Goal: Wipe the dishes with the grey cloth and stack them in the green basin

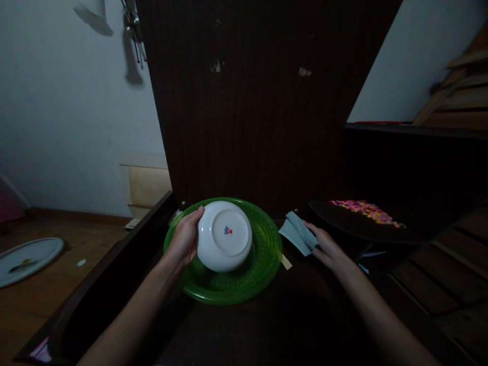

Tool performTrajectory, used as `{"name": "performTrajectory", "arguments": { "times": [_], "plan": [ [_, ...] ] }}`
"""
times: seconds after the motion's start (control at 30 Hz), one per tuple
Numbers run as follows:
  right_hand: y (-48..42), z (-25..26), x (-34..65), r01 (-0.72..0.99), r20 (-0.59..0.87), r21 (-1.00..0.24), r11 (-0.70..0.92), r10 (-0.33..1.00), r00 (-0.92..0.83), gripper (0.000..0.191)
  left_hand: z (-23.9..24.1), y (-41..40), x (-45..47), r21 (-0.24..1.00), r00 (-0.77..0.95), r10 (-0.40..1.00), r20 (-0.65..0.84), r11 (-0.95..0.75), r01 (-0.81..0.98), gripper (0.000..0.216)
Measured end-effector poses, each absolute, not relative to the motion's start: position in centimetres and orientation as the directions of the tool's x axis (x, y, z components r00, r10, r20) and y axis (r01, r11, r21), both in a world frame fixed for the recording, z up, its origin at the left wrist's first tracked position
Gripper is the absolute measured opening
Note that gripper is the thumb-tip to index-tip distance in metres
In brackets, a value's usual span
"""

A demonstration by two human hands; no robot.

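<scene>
Here, the white bowl (224,236) is held tilted over the green basin (263,267), underside towards us, with a small red-and-blue mark at its centre. The left hand (185,236) curls round its left rim, gripping it. Right of the basin, the right hand (326,246) closes its fingers on a folded pale-blue cloth (299,233). The basin rests on a dark wooden tabletop (297,315). Behind the basin stands a dark wood panel (259,101), and left of it is a white wall (68,112). Far left of the basin, a white round lid (28,259) lies on the floor.
</scene>
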State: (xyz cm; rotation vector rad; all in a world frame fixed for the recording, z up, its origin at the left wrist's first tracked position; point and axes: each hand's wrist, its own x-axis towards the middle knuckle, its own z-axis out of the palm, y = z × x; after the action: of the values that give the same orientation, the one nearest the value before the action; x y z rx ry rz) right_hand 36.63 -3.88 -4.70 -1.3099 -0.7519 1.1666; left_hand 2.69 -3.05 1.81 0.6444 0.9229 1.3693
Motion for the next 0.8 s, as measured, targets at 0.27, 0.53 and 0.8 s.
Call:
{"name": "performTrajectory", "arguments": {
  "times": [0.27,0.53,0.8],
  "plan": [
    [-4.9,-8.3,39.9,-0.072,-0.282,-0.959,-0.273,0.921,0.267,0.018,1.3,-3.2,2.9,0.881,-0.107,0.991,-0.076,0.017,-0.473,0.013],
    [-4.0,-12.0,41.8,0.293,-0.180,-0.918,-0.268,0.938,0.296,0.023,0.2,-2.9,3.4,0.904,-0.085,0.996,0.021,-0.056,-0.423,0.031],
    [-3.7,-10.2,41.2,0.691,0.235,-0.711,-0.131,0.881,0.410,0.032,-0.3,-2.5,3.7,0.956,-0.052,0.991,0.121,-0.131,-0.261,0.039]
  ]
}}
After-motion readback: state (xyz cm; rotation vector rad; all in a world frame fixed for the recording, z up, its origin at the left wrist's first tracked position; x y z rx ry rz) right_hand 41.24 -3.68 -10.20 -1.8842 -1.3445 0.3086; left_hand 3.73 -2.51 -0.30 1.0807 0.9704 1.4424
